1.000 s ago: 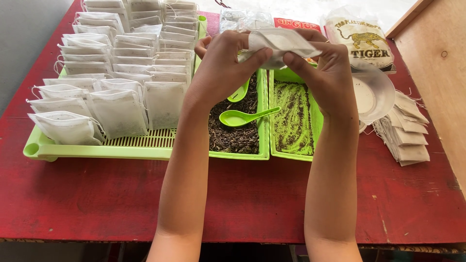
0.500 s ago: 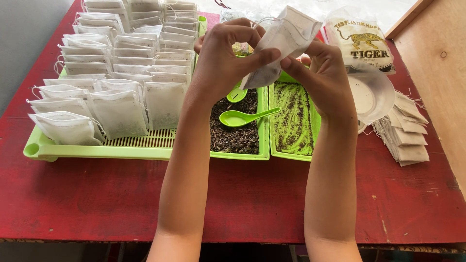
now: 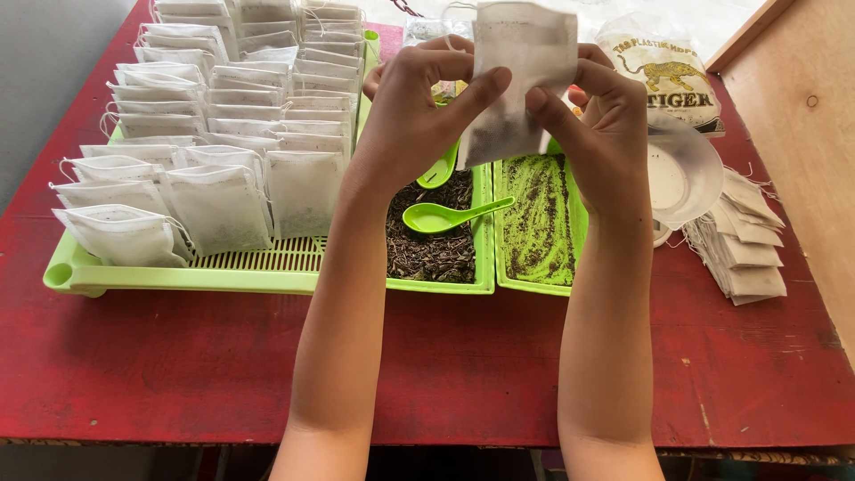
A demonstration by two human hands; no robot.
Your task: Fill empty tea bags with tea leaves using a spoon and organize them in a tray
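the left hand [image 3: 419, 107] and right hand [image 3: 606, 125] each pinch a side of a filled white tea bag [image 3: 517, 85] held upright above the loose tea tray [image 3: 436, 240], with rows of filled bags [image 3: 205, 134] done and an empty stack [image 3: 744, 245] left on the red surface [image 3: 445, 356].

We look down on a worn red counter [image 3: 463, 356], its paint scuffed and flecked pale in places. Grey floor [image 3: 44, 80] runs along our left. A light wooden panel [image 3: 802, 116] stands at the right edge, and bright daylight washes out the far end.
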